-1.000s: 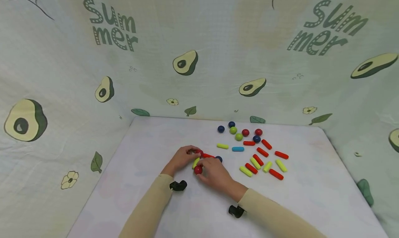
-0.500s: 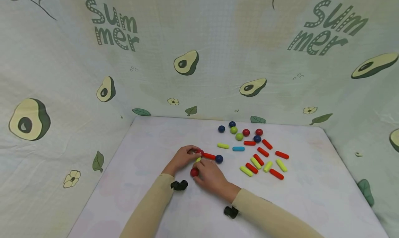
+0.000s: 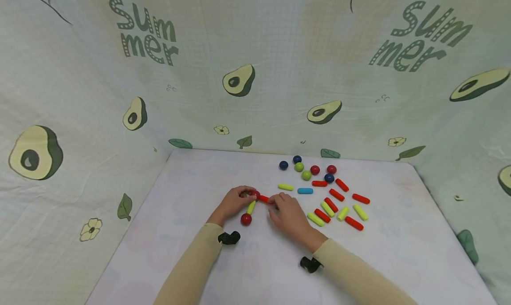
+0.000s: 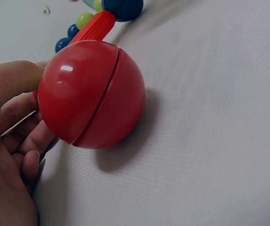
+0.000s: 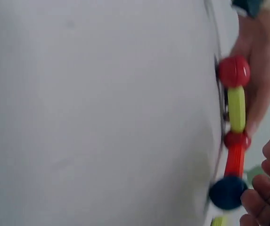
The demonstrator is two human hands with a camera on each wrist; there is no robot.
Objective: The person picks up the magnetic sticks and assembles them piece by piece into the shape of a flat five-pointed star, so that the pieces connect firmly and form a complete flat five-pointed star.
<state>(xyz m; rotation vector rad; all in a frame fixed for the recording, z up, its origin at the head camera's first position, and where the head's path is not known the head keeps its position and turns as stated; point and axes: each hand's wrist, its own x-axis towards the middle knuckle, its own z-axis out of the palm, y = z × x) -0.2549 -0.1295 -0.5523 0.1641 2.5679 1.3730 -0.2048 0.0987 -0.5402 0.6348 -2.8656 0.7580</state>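
Note:
In the head view my left hand holds a red ball at the corner of a joined toy piece. From that ball a red rod runs right and a yellow-green rod comes toward me, ending in a second red ball. This end ball fills the middle of the left wrist view. My right hand hovers over the red rod's far end, hiding a blue ball in the head view. The right wrist view shows the blue ball with my fingertips right at its edge, fingers loosely bent and thumb apart.
Loose red rods and yellow-green rods lie to the right of my right hand. A blue rod lies beyond it. Several balls, including a green ball and a dark blue ball, sit near the table's back edge.
My right hand has let go of the near red ball and moved right and away from me, over the blue ball. That red ball has shifted slightly left. The left hand stays in place.

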